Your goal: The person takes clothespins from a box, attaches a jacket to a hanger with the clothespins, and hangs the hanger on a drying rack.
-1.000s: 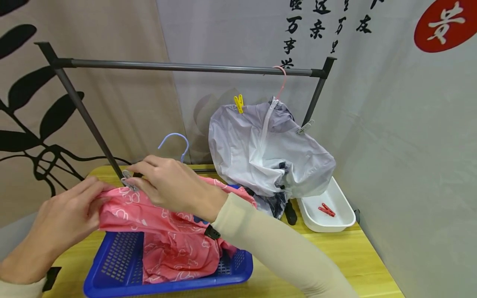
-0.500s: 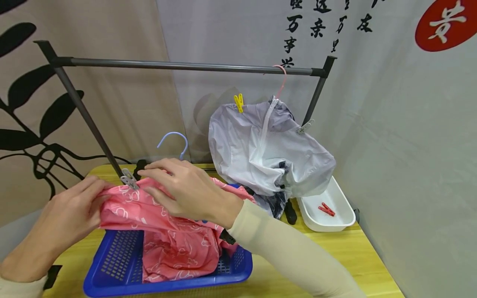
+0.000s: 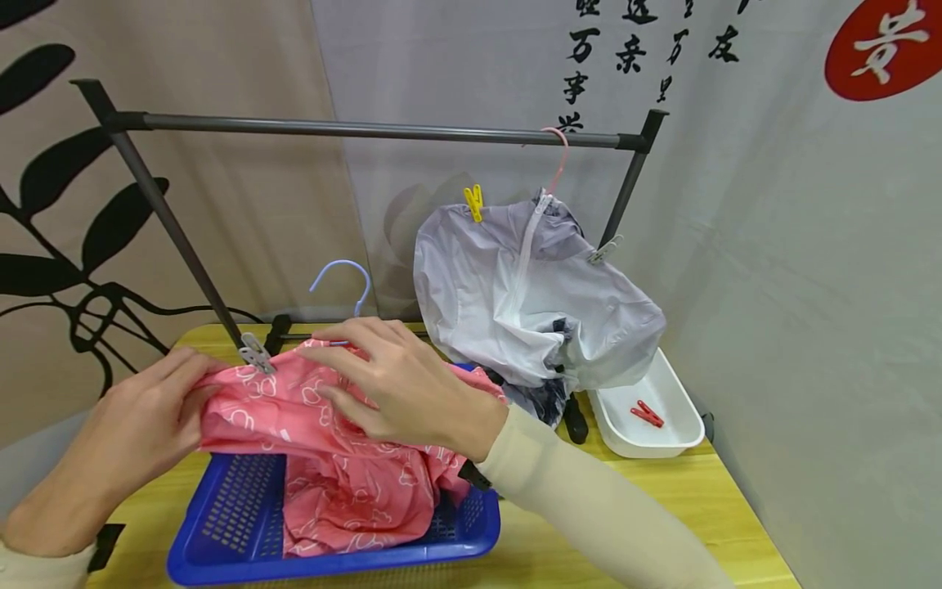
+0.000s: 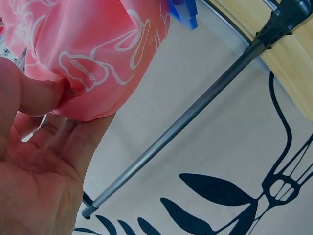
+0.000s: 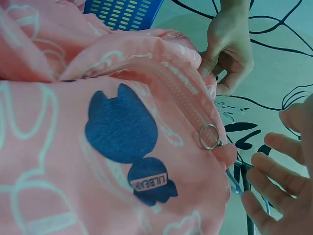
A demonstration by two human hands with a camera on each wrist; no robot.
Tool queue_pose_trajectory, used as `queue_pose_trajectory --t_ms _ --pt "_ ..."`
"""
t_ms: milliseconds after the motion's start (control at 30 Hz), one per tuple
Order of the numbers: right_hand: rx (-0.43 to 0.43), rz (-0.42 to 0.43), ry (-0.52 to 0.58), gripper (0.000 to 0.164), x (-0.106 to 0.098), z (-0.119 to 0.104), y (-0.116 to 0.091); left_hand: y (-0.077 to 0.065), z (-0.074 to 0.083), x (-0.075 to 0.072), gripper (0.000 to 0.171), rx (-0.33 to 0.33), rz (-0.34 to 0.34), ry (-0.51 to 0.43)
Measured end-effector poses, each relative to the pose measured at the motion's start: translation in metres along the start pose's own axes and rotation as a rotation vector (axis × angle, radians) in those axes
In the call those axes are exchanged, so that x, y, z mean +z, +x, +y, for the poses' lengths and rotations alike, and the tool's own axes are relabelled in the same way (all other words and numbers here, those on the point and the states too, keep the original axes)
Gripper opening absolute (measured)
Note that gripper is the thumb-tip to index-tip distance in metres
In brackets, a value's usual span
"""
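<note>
A pink jacket (image 3: 353, 483) with white line drawings droops over a blue basket (image 3: 353, 560). My left hand (image 3: 140, 433) pinches its left end between thumb and fingers, also plain in the left wrist view. Just beyond those fingers a clear grey clothes peg (image 3: 256, 354) is clamped on the jacket's upper edge. Over the jacket's middle hovers my right hand (image 3: 415, 384), fingers spread and holding nothing. In the right wrist view the jacket's zip (image 5: 181, 93) with a ring pull and a dark blue print (image 5: 122, 125) show. A blue hanger's hook (image 3: 346, 274) rises behind the jacket.
A dark metal rack (image 3: 353, 129) spans the table. From it hangs a grey-white jacket (image 3: 478, 286) on a pink hanger (image 3: 562, 151), with a yellow peg (image 3: 473, 203) and a clear peg (image 3: 606, 249). At right, a white tray (image 3: 648, 448) holds red pegs (image 3: 648, 413).
My right hand has let go of the clear peg and drawn back to the right, fingers spreading. The peg stays on the jacket. My left hand keeps its pinch in place.
</note>
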State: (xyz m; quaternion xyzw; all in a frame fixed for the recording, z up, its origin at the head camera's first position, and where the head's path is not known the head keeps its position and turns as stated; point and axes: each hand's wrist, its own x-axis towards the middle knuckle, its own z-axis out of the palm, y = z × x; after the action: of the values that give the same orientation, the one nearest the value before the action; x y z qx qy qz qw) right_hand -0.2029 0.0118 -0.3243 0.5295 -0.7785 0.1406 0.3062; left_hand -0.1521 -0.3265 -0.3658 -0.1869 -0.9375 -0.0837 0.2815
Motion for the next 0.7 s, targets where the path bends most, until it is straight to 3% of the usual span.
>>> queue_pose_trajectory --t_ms 700 --pt "0.017 0.049 0.020 0.047 -0.012 0.012 -0.032 0.000 0.001 -0.001 0.043 -0.026 -0.021 -0.002"
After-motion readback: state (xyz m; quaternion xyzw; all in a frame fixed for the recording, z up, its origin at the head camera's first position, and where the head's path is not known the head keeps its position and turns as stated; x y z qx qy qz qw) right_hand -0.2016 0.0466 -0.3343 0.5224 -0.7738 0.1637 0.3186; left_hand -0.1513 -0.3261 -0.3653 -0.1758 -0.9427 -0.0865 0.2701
